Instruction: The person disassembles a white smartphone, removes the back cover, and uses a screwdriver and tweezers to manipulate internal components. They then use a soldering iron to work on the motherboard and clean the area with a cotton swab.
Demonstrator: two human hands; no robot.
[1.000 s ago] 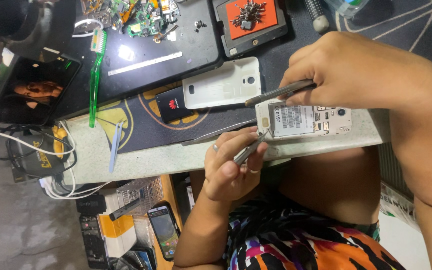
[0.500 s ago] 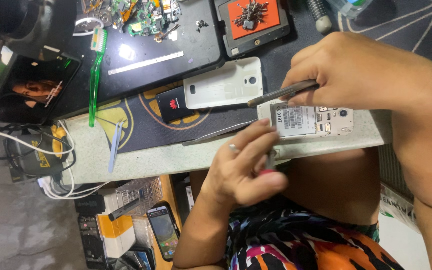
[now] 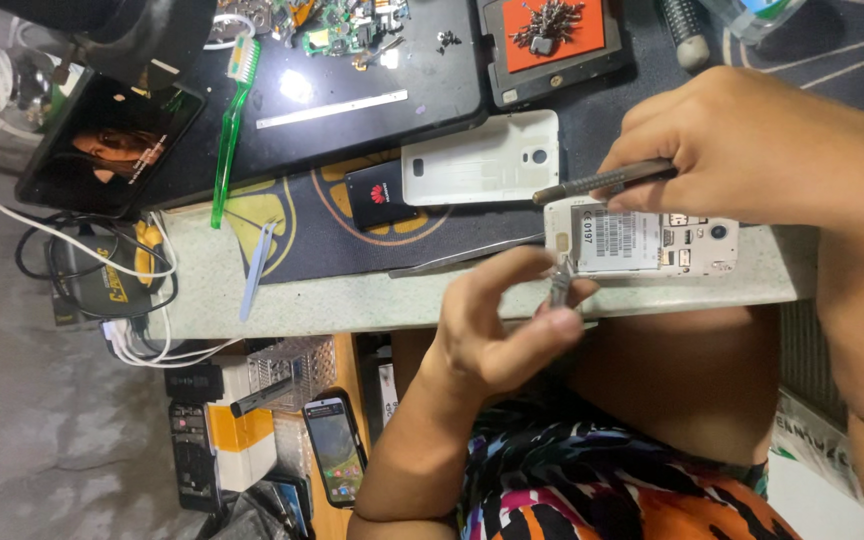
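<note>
- The opened white phone (image 3: pixel 642 240) lies back up at the very edge of the tabletop (image 3: pixel 352 300), directly under the fingers of the right hand (image 3: pixel 762 150) and just above those of the left hand (image 3: pixel 507 325). A small push could make it slide off the edge toward the lap.
- The right fingers are closed around a thin metal tool (image 3: pixel 602 182) whose free end points away from the phone. If the grip turns, I think the tip may scratch the exposed parts beside the label.
- The left fingers are pinched together on a small grey part (image 3: pixel 559 290) that touches the corner of the phone. It is thin, so it can slip out and fall below the tabletop.
- A pair of tweezers (image 3: pixel 467 256) lies just beyond the left fingertips; the hand may knock it.
- The white back cover (image 3: pixel 482 160) and black battery (image 3: pixel 377 195) rest farther from the fingers and look safe.
</note>
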